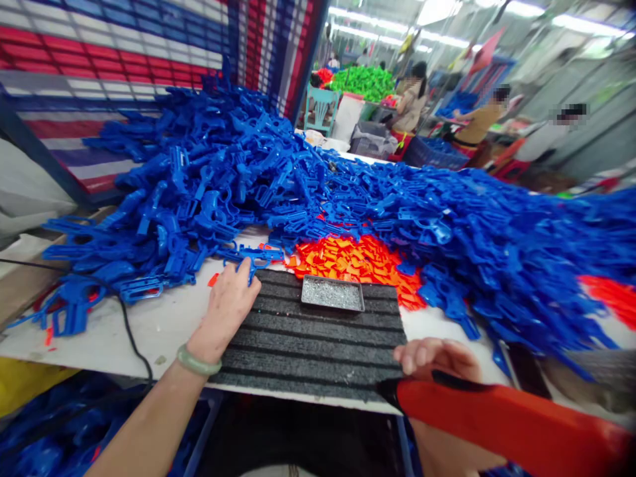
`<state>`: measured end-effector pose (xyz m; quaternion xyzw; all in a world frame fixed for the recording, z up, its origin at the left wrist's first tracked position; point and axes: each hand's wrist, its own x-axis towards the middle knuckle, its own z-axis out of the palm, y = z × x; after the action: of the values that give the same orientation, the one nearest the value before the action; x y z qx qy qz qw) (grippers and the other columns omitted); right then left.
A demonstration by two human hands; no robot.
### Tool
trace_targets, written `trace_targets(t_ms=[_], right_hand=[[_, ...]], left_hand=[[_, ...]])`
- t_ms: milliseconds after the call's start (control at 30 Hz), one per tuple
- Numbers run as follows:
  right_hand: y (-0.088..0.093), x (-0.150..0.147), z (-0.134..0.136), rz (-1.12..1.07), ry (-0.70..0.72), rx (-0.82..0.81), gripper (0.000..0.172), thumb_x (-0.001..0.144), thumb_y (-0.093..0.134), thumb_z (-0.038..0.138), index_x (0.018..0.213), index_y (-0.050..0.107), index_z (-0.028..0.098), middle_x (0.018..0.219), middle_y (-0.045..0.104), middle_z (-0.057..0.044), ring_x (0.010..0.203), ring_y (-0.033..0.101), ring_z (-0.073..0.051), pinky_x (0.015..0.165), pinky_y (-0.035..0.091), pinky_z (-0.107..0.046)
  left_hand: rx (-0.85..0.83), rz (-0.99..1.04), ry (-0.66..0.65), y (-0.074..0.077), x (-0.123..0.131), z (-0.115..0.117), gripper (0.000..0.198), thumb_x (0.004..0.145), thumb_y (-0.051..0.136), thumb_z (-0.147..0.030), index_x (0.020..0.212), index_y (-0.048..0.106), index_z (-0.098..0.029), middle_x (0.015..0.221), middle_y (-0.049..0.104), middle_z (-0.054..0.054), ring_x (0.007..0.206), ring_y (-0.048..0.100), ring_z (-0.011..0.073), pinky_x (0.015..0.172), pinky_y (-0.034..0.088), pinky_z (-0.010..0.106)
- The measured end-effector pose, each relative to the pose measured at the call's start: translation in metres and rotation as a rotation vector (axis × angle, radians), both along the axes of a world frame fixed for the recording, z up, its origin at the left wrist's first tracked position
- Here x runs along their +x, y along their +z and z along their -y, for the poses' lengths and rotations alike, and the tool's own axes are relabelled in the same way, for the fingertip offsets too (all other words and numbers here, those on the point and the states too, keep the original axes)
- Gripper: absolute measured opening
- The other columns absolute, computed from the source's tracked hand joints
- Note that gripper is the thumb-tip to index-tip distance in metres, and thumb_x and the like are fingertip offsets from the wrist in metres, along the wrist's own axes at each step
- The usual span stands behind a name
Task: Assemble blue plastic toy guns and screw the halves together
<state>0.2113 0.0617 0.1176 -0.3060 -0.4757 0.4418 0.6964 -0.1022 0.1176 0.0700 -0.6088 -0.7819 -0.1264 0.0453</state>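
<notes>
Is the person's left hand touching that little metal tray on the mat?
Apart. The head view shows bare mat between left hand and metal tray.

Left hand (226, 308) outstretched, right hand (437, 358) curled — gripping

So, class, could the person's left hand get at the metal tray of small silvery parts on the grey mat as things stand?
Probably yes. The left hand rests at the corner of the mat, touching a blue plastic part; only bare mat lies between it and the tray.
</notes>
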Motion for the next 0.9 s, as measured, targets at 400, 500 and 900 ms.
trace_targets(t_ms=[400,500,900], right_hand=[[-0.053,-0.004,-0.034,0.043,0.277,-0.45,0.023,0.081,0.067,0.045,0.088,0.071,0.024,0.068,0.064,0.0,0.062,0.061,-0.014,0.061,0.051,-0.03],[-0.051,-0.012,-0.033,0.123,0.25,-0.49,0.023,0.079,0.07,0.044,0.086,0.07,0.022,0.068,0.064,0.0,0.063,0.06,-0.013,0.062,0.05,-0.028],[-0.062,0.002,-0.032,0.749,0.272,-0.302,0.018,0.09,0.058,0.037,0.096,0.066,0.022,0.086,0.066,-0.004,0.08,0.065,-0.017,0.074,0.055,-0.031]], left_hand=[[0.236,0.117,-0.136,-0.027,0.055,0.065,0.043,0.092,0.051,-0.045,0.124,0.061,-0.018,0.117,0.058,0.018,0.106,0.059,0.0331,0.088,0.049,0.046],[0.15,0.024,-0.272,-0.022,0.072,0.052,0.044,0.082,0.067,-0.046,0.121,0.063,-0.025,0.141,0.045,0.018,0.13,0.041,0.0424,0.103,0.036,0.061],[-0.265,0.263,-0.971,-0.004,0.02,0.098,0.027,0.082,0.05,-0.003,0.094,0.063,-0.024,0.144,0.05,0.003,0.14,0.037,0.0228,0.116,0.028,0.046]])
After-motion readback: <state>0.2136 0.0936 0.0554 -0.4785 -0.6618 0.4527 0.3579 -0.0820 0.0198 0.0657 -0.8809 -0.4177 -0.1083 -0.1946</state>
